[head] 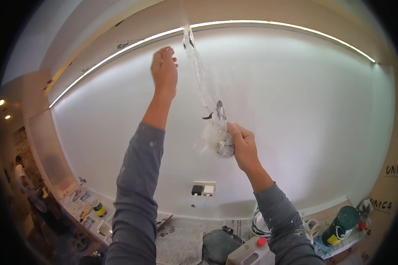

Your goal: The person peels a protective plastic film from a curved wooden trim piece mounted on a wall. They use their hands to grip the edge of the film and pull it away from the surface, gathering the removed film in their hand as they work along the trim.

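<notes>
My right hand [244, 145] grips a crumpled wad of clear plastic film [225, 148] that bears dark printed marks. From the wad a twisted strip of the same film [199, 74] runs up to the lit LED strip [232, 22] along the top of the white wall panel [295, 109]. Beside that strip's upper end, to its left, my left hand [165, 71] is raised with fingers curled. It appears apart from the film, and whether anything is pinched in its fingers is hidden.
Newspaper [179, 243] covers the counter below. On it stand a jug with a red cap [250, 253], a dark green bucket [340, 225], a small tin [99, 209] and a grey bag [220, 245]. Chargers [202, 190] fill a wall socket. A person [23, 179] stands far left.
</notes>
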